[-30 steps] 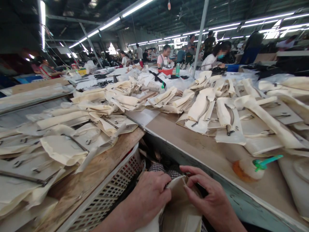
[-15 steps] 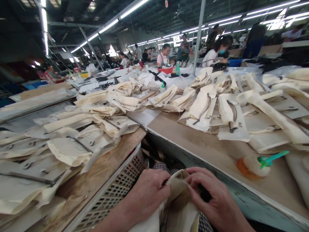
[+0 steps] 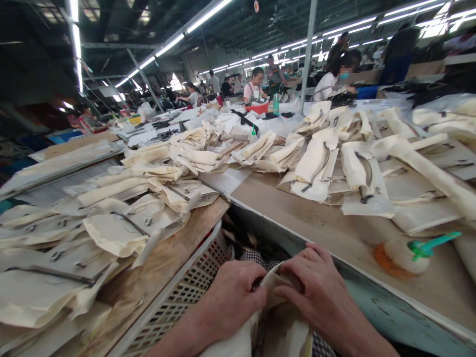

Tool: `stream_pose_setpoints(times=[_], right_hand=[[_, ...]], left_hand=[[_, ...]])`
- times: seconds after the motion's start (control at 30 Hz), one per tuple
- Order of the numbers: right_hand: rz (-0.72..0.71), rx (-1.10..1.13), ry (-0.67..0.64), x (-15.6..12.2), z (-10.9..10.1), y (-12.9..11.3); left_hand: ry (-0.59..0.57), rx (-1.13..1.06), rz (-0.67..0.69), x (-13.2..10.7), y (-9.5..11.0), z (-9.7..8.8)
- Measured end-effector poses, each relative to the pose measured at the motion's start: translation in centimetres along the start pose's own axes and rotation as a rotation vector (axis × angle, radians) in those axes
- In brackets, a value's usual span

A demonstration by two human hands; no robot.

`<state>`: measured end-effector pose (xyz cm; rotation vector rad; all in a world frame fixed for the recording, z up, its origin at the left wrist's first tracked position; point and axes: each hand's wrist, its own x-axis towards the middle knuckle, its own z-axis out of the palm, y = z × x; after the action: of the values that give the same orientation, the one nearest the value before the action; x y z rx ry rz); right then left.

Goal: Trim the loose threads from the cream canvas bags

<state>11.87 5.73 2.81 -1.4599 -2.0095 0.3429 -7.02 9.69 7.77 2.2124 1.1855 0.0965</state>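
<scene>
Low in the view, over my checkered lap, a cream-coloured fabric piece [image 3: 243, 342] with a folded top edge is held between both hands. My left hand [image 3: 238, 287] pinches its left edge, thumb on the near side and fingers curled behind. On the opposite edge my right hand [image 3: 312, 275] grips with thumb and fingers, the fingertips partly hidden by the fabric. The piece hangs open toward me, and its lower part leaves the bottom of the view. Similar cream pieces with dark zippers [image 3: 115, 233] lie heaped on the wooden board to the left.
A white plastic basket [image 3: 174, 292] stands left of my lap. More cream pieces [image 3: 316, 158] cover the table [image 3: 267, 198] ahead and right. A glue bottle with a green nozzle [image 3: 403, 255] lies at the right. Several people sit or stand at tables farther back.
My right hand has shifted its hold, its fingers now lying farther over the fabric's top edge and its thumb higher. My left hand keeps its pinch. The view has turned slightly left.
</scene>
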Motion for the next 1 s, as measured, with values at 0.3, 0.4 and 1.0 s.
stream_pose_setpoints(times=[0.3,0.4,1.0], right_hand=[[-0.117,0.201,0.004,0.3,1.0,0.8],[-0.107,0.244,-0.002,0.3,1.2,0.7],[-0.07,0.179,-0.081,1.1,1.2,-0.5]], left_hand=[[0.012,-0.076,0.046,-0.5,-0.5,-0.5],[0.006,-0.107,0.083,-0.6,-0.7,-0.6],[0.023,-0.15,0.058,-0.8,-0.6,-0.5]])
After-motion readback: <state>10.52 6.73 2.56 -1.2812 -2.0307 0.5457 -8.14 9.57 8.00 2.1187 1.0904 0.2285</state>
